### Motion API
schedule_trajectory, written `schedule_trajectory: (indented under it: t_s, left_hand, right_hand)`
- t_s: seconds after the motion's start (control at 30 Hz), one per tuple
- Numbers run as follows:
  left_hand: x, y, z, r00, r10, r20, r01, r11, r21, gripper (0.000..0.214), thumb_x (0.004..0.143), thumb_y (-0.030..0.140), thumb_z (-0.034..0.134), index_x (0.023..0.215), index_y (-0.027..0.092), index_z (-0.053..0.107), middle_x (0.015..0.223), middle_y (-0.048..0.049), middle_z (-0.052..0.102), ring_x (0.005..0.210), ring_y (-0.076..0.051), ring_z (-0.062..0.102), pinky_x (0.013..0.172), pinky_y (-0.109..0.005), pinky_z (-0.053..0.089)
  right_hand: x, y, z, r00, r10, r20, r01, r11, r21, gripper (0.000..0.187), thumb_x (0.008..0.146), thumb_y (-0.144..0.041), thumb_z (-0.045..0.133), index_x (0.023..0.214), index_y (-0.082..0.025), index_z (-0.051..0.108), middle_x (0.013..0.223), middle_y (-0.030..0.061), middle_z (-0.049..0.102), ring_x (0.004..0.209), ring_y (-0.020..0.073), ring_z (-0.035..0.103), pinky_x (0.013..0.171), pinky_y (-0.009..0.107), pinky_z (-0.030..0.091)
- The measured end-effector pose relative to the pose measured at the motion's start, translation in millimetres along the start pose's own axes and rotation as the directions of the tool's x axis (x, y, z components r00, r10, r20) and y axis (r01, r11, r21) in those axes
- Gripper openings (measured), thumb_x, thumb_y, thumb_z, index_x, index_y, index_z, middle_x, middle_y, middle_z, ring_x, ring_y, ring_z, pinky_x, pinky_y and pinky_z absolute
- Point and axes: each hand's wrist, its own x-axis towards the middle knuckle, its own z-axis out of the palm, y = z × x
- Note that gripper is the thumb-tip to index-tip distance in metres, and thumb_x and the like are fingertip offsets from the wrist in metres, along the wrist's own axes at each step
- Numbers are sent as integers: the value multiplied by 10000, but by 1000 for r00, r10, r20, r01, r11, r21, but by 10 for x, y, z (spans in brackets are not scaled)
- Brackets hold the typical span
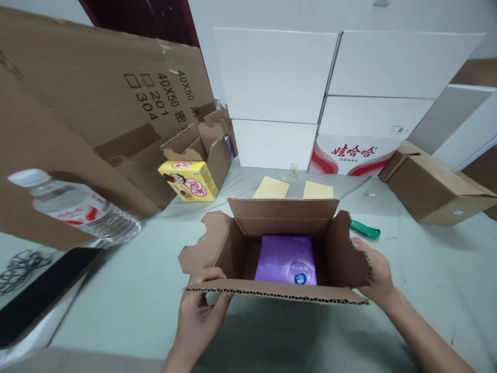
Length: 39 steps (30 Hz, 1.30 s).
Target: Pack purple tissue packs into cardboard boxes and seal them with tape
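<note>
L hand & R hand well apart, both gripping cardboard box at front corners. Purple pkg sits inside, btw hands.

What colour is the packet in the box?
The rectangular packet is purple, best seen in the head view.

Bright, even, diffuse light fills the room with no visible source and no hard glare, leaving the white cartons pale and a little flat, and only soft shadows lie on the pale green table covering around the open cardboard box. The inside of the box is the dimmest area, though the purple packet stays clear, with a mild sheen. Strong wide-angle distortion bends lines towards the frame edges, stretching the water bottle and the large cardboard sheet at left, where detail turns slightly softer than at the sharp centre.
</note>
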Motion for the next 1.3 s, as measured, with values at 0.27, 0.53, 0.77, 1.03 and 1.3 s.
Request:
schedule_trajectory:
  t_s: [0.27, 0.53, 0.77, 1.03, 1.3]
  left_hand:
    - [67, -2, -45, 996, -77, -42, 73, 994, -82, 49, 772, 168, 622, 781, 214, 605, 685, 46, 614, 585, -102, 611, 519, -145, 489]
    - [72, 17, -41, 996, -61, -58, 57, 996, -71, 45, 768, 169, 615, 763, 213, 606, 686, 44, 614, 602, -103, 613, 538, -144, 498]
    - [69, 24, -47, 998, -43, -41, 41, 998, -49, 47, 765, 167, 603, 768, 214, 604, 684, 39, 618, 589, -110, 606, 509, -154, 484]
    - [119, 49, -52, 999, 31, -17, -31, 1000, 0, 83, 769, 139, 577, 765, 220, 598, 672, 41, 626, 582, -108, 614, 531, -155, 495]
    - [113, 1, -60, 1000, -14, -21, 13, 999, -44, 80, 749, 145, 570, 762, 215, 606, 668, 30, 636, 580, -120, 621, 531, -176, 508]
  right_hand:
    - [23, -13, 137, 983, 172, 64, -182, 960, 211, 99, 972, -308, 572, 1056, -291, 622, 945, 47, 612, 811, 165, 641, 675, 273, 578]
    - [11, -19, 132, 972, 213, 97, -231, 935, 271, 169, 981, -363, 563, 1143, -320, 583, 936, 25, 594, 793, 136, 625, 701, 227, 562]
    - [40, -3, 116, 979, 178, 101, -197, 952, 232, 99, 973, -348, 572, 1043, -279, 587, 884, 23, 600, 749, 136, 607, 660, 222, 548]
    - [213, 13, -82, 989, 0, 146, -17, 993, 115, 136, 932, -124, 581, 964, -241, 643, 806, 14, 676, 716, 134, 633, 640, 220, 513]
    - [369, -67, -114, 964, -181, 194, 176, 983, 44, 211, 876, -22, 548, 871, -230, 585, 758, 15, 649, 681, 129, 616, 565, 212, 463]
